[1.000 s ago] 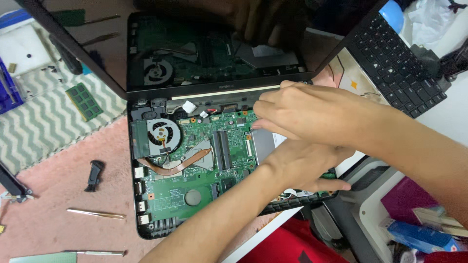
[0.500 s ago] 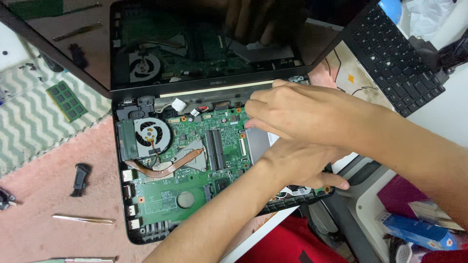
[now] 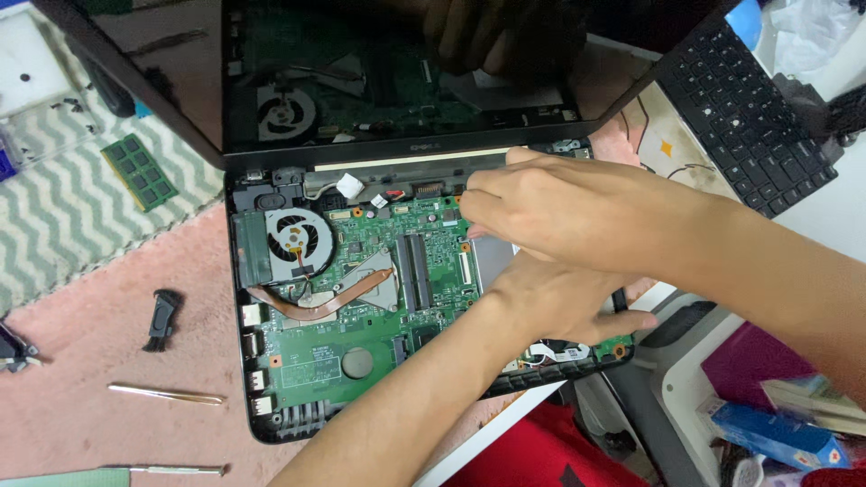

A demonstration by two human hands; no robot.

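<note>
Over the last second the view has slid so that the opened laptop (image 3: pixel 361 361) sits further left and lower in the picture, while both hands have stayed on almost the same spot of its right half. That steadiness suggests the work is fine and local (a connector or screw near the hinge edge, most likely), not a part being lifted away.

The right hand (image 3: pixel 559 203) lies palm down over the upper right of the green motherboard (image 3: pixel 334 361), fingers drawn together and curled at the tips near the hinge bar (image 3: pixel 406 167); whether they pinch anything I cannot tell. The left hand (image 3: pixel 550 302) rests beneath it, crossing under the right forearm, fingers spread flat on the laptop's right edge, apparently bracing the base.

The laptop lies on the pink counter (image 3: pixel 108 361) with its dark screen (image 3: pixel 397 72) tilted back, mirroring the fan (image 3: pixel 293 243) and board.

Packages and labels: a white sticker with print sits on the lower board beside a round silver disc (image 3: pixel 357 362). A blue box (image 3: pixel 776 433) lies at the lower right, with a magenta one (image 3: pixel 749 361) just above it. A green memory stick (image 3: pixel 140 171) rests on the grey zigzag mat (image 3: pixel 72 225). A detached black keyboard (image 3: pixel 749 99) lies at the upper right, and 2 slim metal tools (image 3: pixel 167 394) lie on the counter at the lower left.
</note>
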